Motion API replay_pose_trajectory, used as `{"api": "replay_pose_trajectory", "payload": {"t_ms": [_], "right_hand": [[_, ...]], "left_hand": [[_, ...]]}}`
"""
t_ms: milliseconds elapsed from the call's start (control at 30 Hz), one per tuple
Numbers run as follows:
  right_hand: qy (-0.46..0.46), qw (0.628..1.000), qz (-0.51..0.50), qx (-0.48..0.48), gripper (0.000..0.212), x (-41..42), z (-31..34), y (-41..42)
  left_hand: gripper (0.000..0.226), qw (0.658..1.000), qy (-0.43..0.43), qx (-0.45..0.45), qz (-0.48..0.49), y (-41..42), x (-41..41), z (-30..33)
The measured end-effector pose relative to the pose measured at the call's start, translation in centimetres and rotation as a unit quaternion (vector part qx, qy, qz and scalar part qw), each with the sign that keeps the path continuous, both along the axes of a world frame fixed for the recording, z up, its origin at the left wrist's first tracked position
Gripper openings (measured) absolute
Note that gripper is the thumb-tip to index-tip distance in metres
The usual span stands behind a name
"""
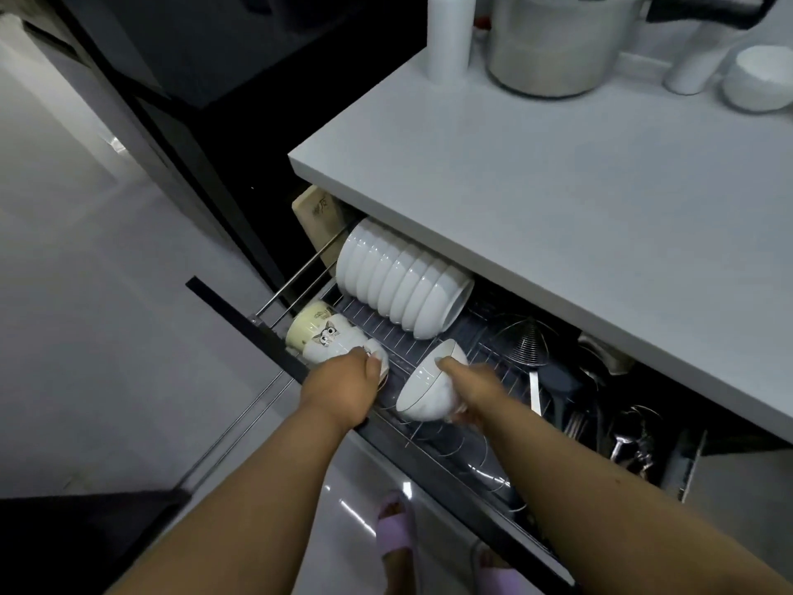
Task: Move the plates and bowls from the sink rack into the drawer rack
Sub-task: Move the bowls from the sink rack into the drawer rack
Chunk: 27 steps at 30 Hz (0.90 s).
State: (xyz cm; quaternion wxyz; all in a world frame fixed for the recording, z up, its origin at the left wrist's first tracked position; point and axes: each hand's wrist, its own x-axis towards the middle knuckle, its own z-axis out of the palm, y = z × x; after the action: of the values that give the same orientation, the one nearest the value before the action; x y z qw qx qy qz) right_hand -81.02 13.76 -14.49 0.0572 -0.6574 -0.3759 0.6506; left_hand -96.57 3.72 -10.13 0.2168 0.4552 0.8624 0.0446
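The drawer rack [433, 427], a pulled-out wire rack under the counter, holds a row of several white bowls [399, 285] lying on their sides. At its front left lies a stack of cups and small bowls, one with a cat picture [326, 337]. My left hand [343, 388] grips the nearest small bowl of that stack at its rim. My right hand [467, 388] holds a white bowl with a thin dark rim [425, 388], tilted on its side just above the rack wires.
A white counter [558, 173] overhangs the drawer, carrying a metal pot [558, 45], a white cylinder [448, 36] and a white bowl [759, 79]. Utensils and a wire strainer [523, 337] fill the drawer's right side. A wooden board [319, 216] stands at the rack's back left. My slippered feet [394, 534] stand below.
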Motion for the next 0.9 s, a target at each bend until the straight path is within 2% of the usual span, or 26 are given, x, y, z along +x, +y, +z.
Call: {"api": "replay_pose_trajectory", "payload": {"t_ms": [133,233,333,433,500,600,900], "right_hand": [[-0.026,0.999,0.019,0.007,0.084,-3.0,-2.0,-0.9],[-0.063,0.996,0.051,0.019,0.104,-4.7,-3.5,-1.3],[-0.095,0.992,0.075,0.022,0.103,-6.0,-5.1,-1.6],[-0.12,0.989,0.083,0.03,0.115,-7.2,-6.5,-1.8],[-0.11,0.99,0.08,0.021,0.115,-7.9,-7.2,-1.9],[-0.112,0.991,0.063,0.02,0.128,-9.1,-7.4,-2.1],[-0.154,0.985,0.073,0.017,0.102,-11.7,-7.8,-1.8]], "left_hand": [[0.049,0.999,0.019,-0.013,-0.033,1.0,-2.5,-0.6],[0.053,0.997,0.045,-0.026,-0.058,1.7,-4.3,-1.2],[0.054,0.994,0.067,-0.037,-0.082,2.1,-5.8,-1.9],[0.053,0.996,0.057,-0.021,-0.072,2.3,-6.6,-2.3],[0.053,0.997,0.044,-0.011,-0.061,2.3,-6.7,-2.3],[0.051,0.997,0.047,-0.001,-0.06,2.2,-6.6,-2.3],[0.05,0.997,0.052,0.005,-0.059,2.1,-6.7,-2.4]]}}
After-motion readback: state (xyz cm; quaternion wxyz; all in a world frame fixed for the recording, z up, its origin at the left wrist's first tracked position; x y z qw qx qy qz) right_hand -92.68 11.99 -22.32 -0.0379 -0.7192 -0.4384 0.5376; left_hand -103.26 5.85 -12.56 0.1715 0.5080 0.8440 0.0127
